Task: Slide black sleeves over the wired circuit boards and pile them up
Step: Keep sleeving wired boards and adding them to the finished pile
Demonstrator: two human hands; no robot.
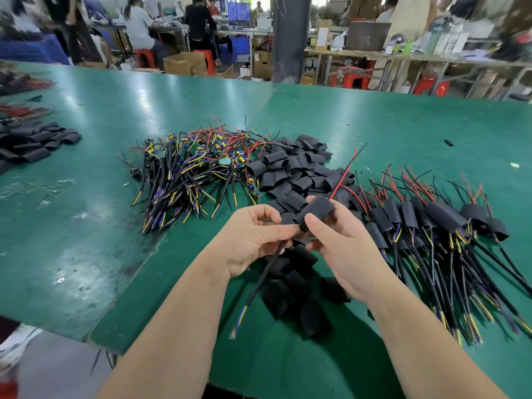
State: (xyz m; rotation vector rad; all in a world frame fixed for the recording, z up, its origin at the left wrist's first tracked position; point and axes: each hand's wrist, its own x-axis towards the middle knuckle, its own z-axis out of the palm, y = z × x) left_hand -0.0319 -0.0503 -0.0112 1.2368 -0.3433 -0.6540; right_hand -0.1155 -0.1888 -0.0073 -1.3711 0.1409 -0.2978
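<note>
Over the near middle of the green table: black sleeve, held between both hands just above a heap of loose sleeves.
Sleeve axis: slants from lower left to upper right, upper mouth turned away toward the far right.
Thin wires: one red, one black; leave the upper mouth and point up and away.
Cable: thick and black; leaves the lower mouth and runs down-left toward the near table edge. Yellow and blue cores at the tip, blurred.
Left hand: pinches the cable just below the sleeve with thumb and fingertips.
Right hand: wraps thumb and fingers round the sleeve.
Circuit board: hidden inside the sleeve; cannot tell how far in.
Bare boards: tangled heap just left of the loose sleeves.
Sleeved pile: right of the hands, cables fanned toward the near right, some cut off by the frame edge.
Writing: print on the far carton too small and blurred to read.
</note>
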